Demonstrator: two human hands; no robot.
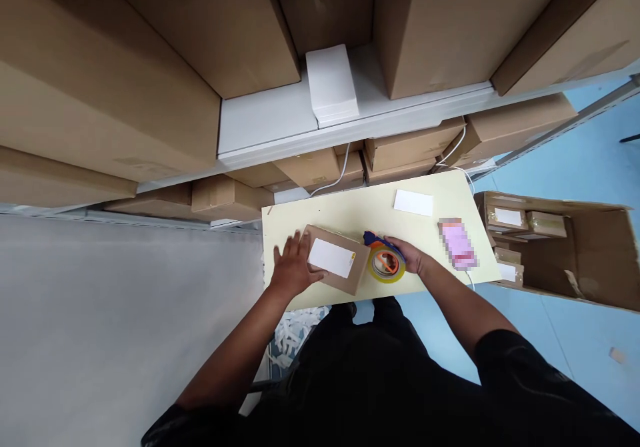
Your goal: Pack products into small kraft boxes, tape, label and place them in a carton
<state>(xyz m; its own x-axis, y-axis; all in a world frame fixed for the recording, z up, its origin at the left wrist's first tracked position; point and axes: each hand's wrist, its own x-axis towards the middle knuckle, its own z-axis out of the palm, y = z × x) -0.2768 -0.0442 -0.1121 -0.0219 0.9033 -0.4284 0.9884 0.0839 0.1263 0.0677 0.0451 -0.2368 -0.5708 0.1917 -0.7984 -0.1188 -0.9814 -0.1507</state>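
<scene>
A small cardboard box (320, 279) with a white label (333, 258) on its top lies on the pale yellow table (350, 215). My left hand (291, 267) rests on the box's left side, fingers spread. In my right hand (407, 253) is a tape dispenser (384, 260), blue and orange with a yellowish roll of tape, held at the right end of the box. My right fingers are wrapped round its far side and partly hidden.
A white card (413, 203) and a blurred pink phone-like thing (458, 243) with a cable lie on the table's right. A large open carton (595, 247) with several small boxes stands beside it. Ahead, a shelf (265, 123) holds big cartons and a white stack (333, 87). Paper scraps (295, 333) lie below.
</scene>
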